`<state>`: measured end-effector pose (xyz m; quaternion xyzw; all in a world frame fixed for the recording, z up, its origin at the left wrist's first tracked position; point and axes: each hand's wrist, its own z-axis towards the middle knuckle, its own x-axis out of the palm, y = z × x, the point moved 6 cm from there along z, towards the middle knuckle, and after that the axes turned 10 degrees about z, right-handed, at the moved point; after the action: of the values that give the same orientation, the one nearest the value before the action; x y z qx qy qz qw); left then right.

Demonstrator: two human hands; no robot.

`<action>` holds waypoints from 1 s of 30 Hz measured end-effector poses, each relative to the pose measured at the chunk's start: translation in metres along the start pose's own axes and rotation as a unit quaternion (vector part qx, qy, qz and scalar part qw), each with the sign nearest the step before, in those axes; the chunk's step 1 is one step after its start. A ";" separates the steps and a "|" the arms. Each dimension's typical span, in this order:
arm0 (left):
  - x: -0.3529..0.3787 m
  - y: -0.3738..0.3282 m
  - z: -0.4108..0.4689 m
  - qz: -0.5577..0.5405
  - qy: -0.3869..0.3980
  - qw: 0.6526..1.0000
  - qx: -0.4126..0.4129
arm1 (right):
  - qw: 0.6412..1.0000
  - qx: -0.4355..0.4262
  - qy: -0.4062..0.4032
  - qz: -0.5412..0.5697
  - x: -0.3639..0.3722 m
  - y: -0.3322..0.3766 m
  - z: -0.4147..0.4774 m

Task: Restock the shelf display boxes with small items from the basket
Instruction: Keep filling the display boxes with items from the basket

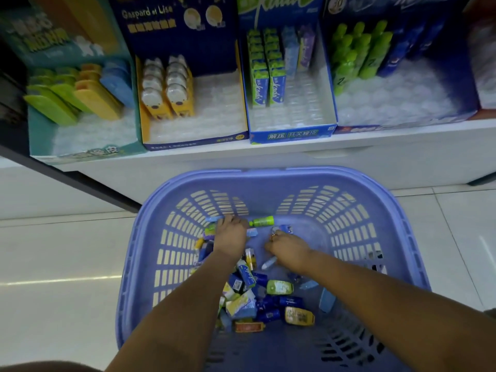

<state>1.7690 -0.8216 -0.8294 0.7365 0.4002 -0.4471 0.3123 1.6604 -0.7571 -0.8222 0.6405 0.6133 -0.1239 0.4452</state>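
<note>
Lavender plastic basket [268,181] with slotted walls sits on the pale glossy tiled floor [53,251], right in front of the white shelf [375,154]. A dark panel [80,181] runs diagonally at the shelf's left end.

The shelf carries four cardboard display boxes side by side:
- teal display box [43,135]: green, yellow and blue flat items leaning at the back
- navy-and-yellow display box [188,146]: two rows of yellow-backed packs, back left
- blue display box [292,135]: two rows of small green cartons, with blue and purple ones to their right
- dark blue display box [402,122]: green bottle-shaped items and dark blue ones at the back

Each box shows bare clear plastic tray toward the front.

Mixed small packaged items [241,304] lie loose on the basket bottom, mostly in the near and left part. Colours are dark blue, green, yellow, orange and light blue.

Both hands are down inside the basket, toward its far end, near each other but apart.

Left hand [230,232]: fingers curled over a light blue bar-shaped item [212,219] that sticks out to its left. A green tube [261,221] lies just beside it; contact unclear.

Right hand [287,247]: ring on one finger, fingers bent, tips at a small blue-and-white item [283,228]. Gripping or only touching, can't tell. A white pen-shaped item [268,263] lies partly under it.
</note>
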 end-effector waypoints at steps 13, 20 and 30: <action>-0.122 -0.011 -0.035 -0.652 0.158 0.733 -0.112 | 0.967 0.089 0.118 0.209 -0.135 0.015 -0.053; -0.219 -0.012 -0.079 -0.678 0.188 0.709 0.038 | 0.899 -0.085 -0.021 0.429 -0.257 0.039 -0.141; -0.294 0.003 -0.116 -0.683 0.050 0.726 0.057 | 0.756 -0.209 -0.137 0.604 -0.301 0.064 -0.181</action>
<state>1.7367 -0.8198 -0.5147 0.3019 0.7839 -0.5240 -0.1405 1.5826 -0.8200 -0.4797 0.7451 0.0416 0.2156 0.6298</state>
